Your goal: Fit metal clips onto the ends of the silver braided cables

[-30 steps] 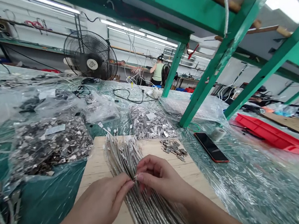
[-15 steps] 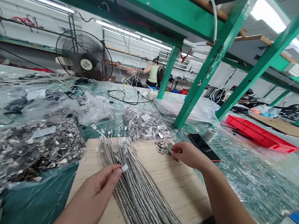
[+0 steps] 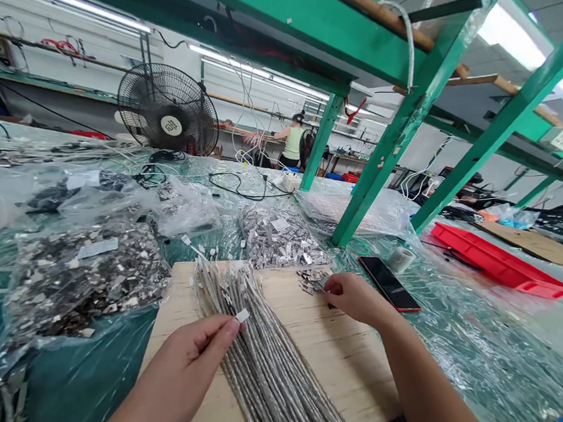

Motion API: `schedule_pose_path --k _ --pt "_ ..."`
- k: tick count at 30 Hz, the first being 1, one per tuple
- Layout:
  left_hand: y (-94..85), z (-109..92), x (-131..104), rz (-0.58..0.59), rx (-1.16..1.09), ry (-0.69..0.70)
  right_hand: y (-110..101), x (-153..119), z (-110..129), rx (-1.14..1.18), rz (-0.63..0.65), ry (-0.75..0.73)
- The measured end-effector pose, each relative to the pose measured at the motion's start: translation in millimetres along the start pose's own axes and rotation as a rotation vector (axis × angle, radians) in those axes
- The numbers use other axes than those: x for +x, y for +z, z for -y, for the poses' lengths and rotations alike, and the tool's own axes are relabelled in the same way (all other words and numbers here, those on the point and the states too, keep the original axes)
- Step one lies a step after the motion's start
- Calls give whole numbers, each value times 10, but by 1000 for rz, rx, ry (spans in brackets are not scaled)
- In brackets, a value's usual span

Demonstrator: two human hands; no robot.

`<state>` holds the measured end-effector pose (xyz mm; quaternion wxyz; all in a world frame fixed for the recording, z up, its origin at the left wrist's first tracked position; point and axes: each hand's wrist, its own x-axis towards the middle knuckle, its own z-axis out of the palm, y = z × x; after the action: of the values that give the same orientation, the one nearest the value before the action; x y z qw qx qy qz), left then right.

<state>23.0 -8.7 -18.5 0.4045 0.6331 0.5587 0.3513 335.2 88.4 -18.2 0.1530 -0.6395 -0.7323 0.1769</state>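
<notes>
My left hand (image 3: 203,353) is closed in a pinch, with the white plug-like end (image 3: 242,316) of a cable sticking out past its fingertips. Beneath it runs a thick bundle of grey braided cables (image 3: 282,365), many with small white ends, along a wooden board (image 3: 336,346). On the board's far right part lies a small pile of metal pieces (image 3: 310,280). My right hand (image 3: 353,297) is at the edge of this pile, thumb and fingers pressed together; what sits between them is hidden.
Behind the board lies a clear bag of metal parts (image 3: 284,237); a bigger bag (image 3: 92,278) is on the left. A phone (image 3: 388,283), a clear roll (image 3: 401,259) and a red tray (image 3: 503,261) are to the right. Green posts (image 3: 381,160) rise from the table; a fan (image 3: 168,112) stands behind.
My view has shifted slightly, so most things sit a little further right and lower. My left hand still pinches the cable end; my right hand stays by the metal pile.
</notes>
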Motion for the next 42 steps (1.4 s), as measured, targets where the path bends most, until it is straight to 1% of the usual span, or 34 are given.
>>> schedule_pose_path --k 3,5,6,7,8,9,10,12,13,15,18,21,23,27,30,35,42 --pt "-18 -1 6 26 -33 -9 3 -31 120 68 -7 -38" --pt "-31 1 22 54 -90 -29 37 -66 274 184 -14 -63" --pt "-36 0 31 73 -133 -42 63 -91 375 284 -10 -76" --pt "-41 -5 40 92 -184 -58 92 -123 489 462 7 -86" --pt "-45 -14 47 106 -239 -80 122 -160 612 664 39 -105" --pt "-50 -27 52 109 -293 -110 151 -202 739 818 94 -117" --pt "-55 -42 54 104 -339 -147 177 -244 862 898 149 -110" --pt "-68 -74 51 79 -401 -215 230 -322 1075 974 250 -99" --pt "-75 -88 47 66 -417 -240 262 -354 1154 1028 270 -88" --pt "-86 -106 38 58 -431 -255 353 -400 1251 1159 243 -53" --pt "-80 -113 29 52 -370 -190 554 -441 1267 1354 196 25" --pt "-43 -99 24 49 -231 -51 744 -481 1212 1467 210 96" --pt "-9 -82 18 70 -134 -7 810 -513 1180 1500 227 119" --pt "60 -56 14 128 25 -33 802 -557 1164 1541 227 146" --pt "102 -47 24 160 67 -53 772 -566 1182 1531 214 151" --pt "130 -38 28 182 48 -61 764 -576 1208 1494 215 154" --pt "115 -41 49 172 -18 -72 751 -586 1217 1443 209 132"
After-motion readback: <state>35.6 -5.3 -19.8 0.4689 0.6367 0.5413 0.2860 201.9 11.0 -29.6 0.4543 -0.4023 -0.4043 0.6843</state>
